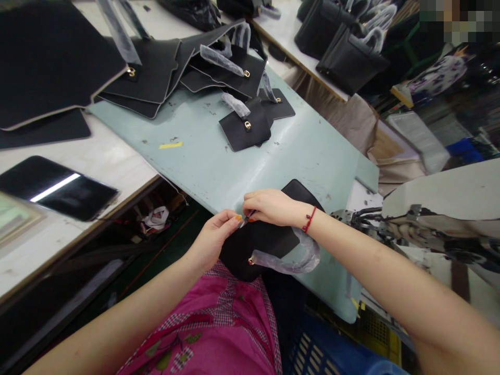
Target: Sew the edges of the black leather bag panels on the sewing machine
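A black bag panel lies at the near edge of the table, partly over my lap. Its handle is wrapped in clear plastic and joined to the panel by a gold-coloured fitting. Above the panel my two hands meet. My left hand pinches thumb against fingers at the panel's left edge. My right hand is closed with its fingertips close to the left ones. A small, shiny greyish piece shows between the fingertips, too small and covered to name. My right wrist and palm hide part of the panel.
Black panels with plastic-wrapped handles lie across the green table. At left, a dark phone-like slab rests on a pale table. A sewing machine stands at right, a blue basket below. Finished black bags stand behind.
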`<state>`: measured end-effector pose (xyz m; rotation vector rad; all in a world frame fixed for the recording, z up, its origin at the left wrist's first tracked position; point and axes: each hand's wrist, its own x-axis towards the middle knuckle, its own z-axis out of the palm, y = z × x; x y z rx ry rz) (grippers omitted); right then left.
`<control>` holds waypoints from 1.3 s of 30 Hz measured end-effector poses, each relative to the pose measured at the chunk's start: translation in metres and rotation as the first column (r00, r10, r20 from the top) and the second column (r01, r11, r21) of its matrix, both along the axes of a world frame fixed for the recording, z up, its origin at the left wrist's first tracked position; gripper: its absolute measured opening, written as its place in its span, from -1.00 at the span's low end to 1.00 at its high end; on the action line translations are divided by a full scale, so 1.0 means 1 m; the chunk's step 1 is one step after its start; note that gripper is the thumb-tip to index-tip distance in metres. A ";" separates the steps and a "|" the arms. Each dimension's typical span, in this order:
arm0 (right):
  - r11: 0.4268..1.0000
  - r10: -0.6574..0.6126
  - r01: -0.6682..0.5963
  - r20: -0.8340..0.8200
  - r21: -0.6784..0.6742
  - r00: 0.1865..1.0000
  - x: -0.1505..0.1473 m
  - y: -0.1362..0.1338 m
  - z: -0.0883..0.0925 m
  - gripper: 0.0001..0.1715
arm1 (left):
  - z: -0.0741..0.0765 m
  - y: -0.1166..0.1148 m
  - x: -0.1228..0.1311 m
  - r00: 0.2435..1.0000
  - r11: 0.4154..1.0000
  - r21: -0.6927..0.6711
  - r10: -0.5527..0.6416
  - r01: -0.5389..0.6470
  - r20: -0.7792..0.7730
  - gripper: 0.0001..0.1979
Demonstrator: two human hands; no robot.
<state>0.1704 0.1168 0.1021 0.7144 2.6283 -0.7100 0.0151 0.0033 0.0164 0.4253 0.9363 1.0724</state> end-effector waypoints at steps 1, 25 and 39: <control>1.000 -0.006 0.006 0.001 -0.008 1.000 0.001 0.000 0.001 -0.96 | 0.001 0.000 0.000 1.000 1.000 -0.010 0.002 -0.002 0.003 -0.82; 0.768 -0.493 0.490 -0.109 0.413 0.863 0.130 -0.223 0.042 -0.80 | 0.013 -0.060 -0.005 0.916 0.939 -0.164 -0.240 0.303 0.322 -0.74; -0.140 -0.696 0.831 -0.544 -0.538 -0.469 0.091 -0.287 -0.047 -0.52 | 0.004 -0.090 0.024 0.385 0.033 0.445 0.449 0.895 -0.806 -0.42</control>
